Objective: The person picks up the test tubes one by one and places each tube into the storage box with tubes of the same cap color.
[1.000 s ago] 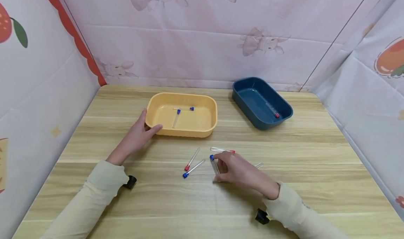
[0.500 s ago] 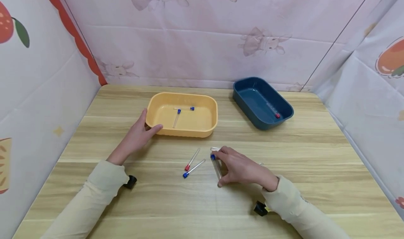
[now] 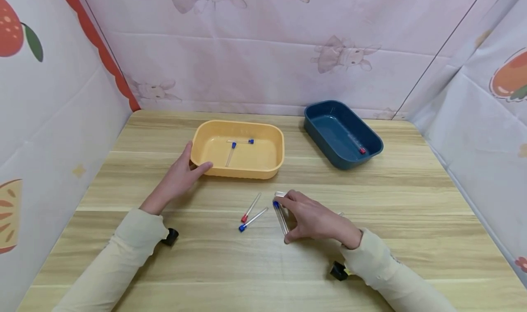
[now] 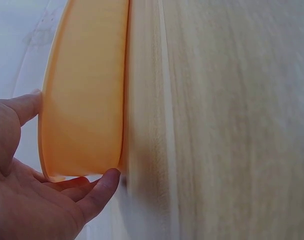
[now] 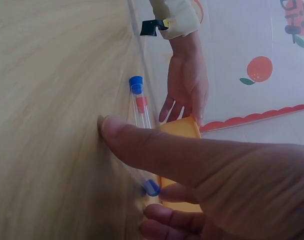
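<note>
The left hand (image 3: 179,174) grips the yellow tub (image 3: 243,174) by one corner, apparently to steady it; the right hand (image 3: 314,218) pinches a blue-capped tube (image 3: 282,218) end to end at the table (image 3: 230,271), likely for control.

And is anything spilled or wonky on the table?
I see nothing spilled or broken. The blue tub looks a bit wonky, though: it sits turned at an angle, while the yellow tub lies nearly straight.

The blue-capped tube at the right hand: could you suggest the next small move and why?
Probably lift the tube toward the yellow tray: the right hand spans its length between thumb and finger, and the tray holds two blue-capped tubes.
</note>
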### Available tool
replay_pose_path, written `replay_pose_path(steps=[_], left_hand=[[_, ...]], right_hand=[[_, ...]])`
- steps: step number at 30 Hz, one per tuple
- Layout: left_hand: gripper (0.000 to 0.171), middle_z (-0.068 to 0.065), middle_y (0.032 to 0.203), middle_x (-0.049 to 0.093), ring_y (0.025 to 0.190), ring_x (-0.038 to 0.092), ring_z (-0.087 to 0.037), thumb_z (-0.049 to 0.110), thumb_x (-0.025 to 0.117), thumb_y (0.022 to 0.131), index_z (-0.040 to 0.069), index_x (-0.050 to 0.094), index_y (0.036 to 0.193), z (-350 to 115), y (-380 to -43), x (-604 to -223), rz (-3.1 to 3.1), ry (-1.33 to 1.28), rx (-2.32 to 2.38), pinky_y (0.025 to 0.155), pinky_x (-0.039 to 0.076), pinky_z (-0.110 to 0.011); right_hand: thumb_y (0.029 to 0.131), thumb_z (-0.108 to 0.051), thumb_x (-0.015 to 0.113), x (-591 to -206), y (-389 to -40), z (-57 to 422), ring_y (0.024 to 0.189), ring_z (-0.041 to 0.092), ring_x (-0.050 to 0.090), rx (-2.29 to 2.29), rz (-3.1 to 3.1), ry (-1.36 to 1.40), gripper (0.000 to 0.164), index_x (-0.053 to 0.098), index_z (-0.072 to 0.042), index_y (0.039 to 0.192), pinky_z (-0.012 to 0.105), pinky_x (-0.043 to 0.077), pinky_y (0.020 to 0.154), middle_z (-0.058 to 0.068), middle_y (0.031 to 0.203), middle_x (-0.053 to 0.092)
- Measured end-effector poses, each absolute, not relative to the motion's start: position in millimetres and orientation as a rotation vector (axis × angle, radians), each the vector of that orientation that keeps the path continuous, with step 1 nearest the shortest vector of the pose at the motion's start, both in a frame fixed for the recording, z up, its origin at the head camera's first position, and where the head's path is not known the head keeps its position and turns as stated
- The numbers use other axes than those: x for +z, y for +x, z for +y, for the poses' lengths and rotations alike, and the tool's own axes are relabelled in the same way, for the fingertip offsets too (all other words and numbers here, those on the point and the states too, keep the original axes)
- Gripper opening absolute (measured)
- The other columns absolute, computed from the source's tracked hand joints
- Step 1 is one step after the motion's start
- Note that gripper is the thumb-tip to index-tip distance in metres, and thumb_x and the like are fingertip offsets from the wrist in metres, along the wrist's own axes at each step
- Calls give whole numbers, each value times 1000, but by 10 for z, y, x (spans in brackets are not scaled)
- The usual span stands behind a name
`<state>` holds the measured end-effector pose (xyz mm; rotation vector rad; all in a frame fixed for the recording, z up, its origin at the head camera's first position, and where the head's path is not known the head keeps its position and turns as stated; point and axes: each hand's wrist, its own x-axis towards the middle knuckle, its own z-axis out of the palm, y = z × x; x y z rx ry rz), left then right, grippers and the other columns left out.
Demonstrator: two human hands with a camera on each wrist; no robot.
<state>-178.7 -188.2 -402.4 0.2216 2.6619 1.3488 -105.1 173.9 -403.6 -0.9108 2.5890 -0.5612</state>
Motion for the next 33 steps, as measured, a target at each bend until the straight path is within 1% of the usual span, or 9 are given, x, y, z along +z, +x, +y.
replay_pose_path(steps=[6,12,18,23,29,33], left_hand=[[93,-25,168,16,150,29,-40,38,58,107,6,-7,165,-1877,-1780,-4016,2658,243,1363,118,30,-54],[96,-25,169,11,151,26,-41,42,58,106,5,-8,164,-1889,-1768,-4003,2651,224,1360,119,30,-55],[96,-24,169,11,152,26,-41,43,58,106,4,-8,165,-1886,-1767,-4010,2664,202,1337,119,28,-55],[95,-24,169,10,152,25,-40,41,59,106,4,-7,165,-1878,-1774,-4021,2664,188,1333,120,28,-55],[97,-22,170,11,152,25,-39,47,58,105,6,-7,165,-1877,-1781,-4004,2651,191,1349,119,29,-54],[96,-24,169,14,152,27,-40,44,58,105,6,-6,165,-1880,-1779,-4001,2655,217,1355,119,29,-54]], right_hand=[[74,-32,96,-4046,-1058,1741,95,15,47,-566,2584,-916,94,49,-7,152,28,45,73,3,117,51],[75,-34,96,-4051,-1061,1729,96,15,46,-555,2578,-926,90,52,-8,148,28,45,74,3,118,50],[73,-37,96,-4050,-1063,1725,97,14,47,-506,2586,-896,88,53,-11,146,29,47,76,0,120,49],[72,-41,96,-4042,-1061,1729,101,13,48,-484,2591,-897,87,54,-11,143,30,50,85,0,124,50],[73,-46,94,-4045,-1055,1740,104,14,50,-499,2602,-943,89,54,-9,142,33,51,93,1,127,52],[74,-47,93,-4033,-1043,1754,109,15,51,-549,2597,-964,89,52,-8,142,37,50,99,2,130,54]])
